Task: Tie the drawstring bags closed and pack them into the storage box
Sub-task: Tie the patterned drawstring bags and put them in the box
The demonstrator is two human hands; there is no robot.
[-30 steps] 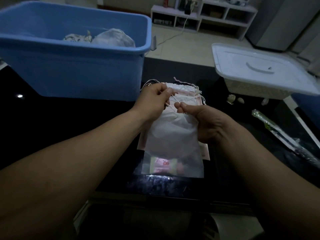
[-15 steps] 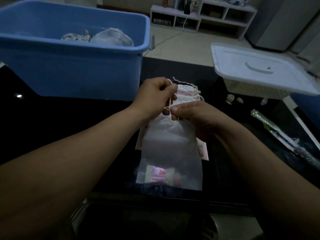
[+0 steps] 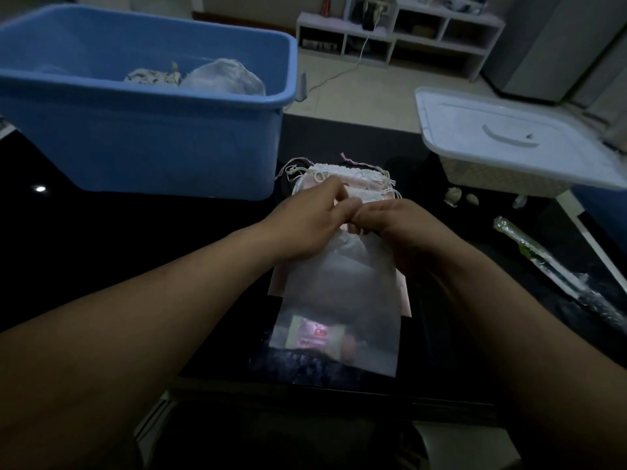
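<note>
A sheer white drawstring bag (image 3: 342, 293) with a pink packet (image 3: 315, 335) inside lies on the dark table, its lower end near the front edge. My left hand (image 3: 305, 222) and my right hand (image 3: 397, 228) meet at its gathered neck, fingers curled and pinching the drawstring there. Under and beyond them lies a stack of flat pink and white drawstring bags (image 3: 359, 179), cords loose. The blue storage box (image 3: 146, 106) stands at the back left with two tied bags (image 3: 203, 78) inside.
A white lidded basket (image 3: 509, 147) stands at the back right, small pale bits (image 3: 454, 195) in front of it. A long plastic-wrapped item (image 3: 549, 266) lies along the right side. Shelving stands on the floor beyond the table.
My hands have come together at the bag's mouth, which is now bunched tight. The bag has slid a little nearer to me.
</note>
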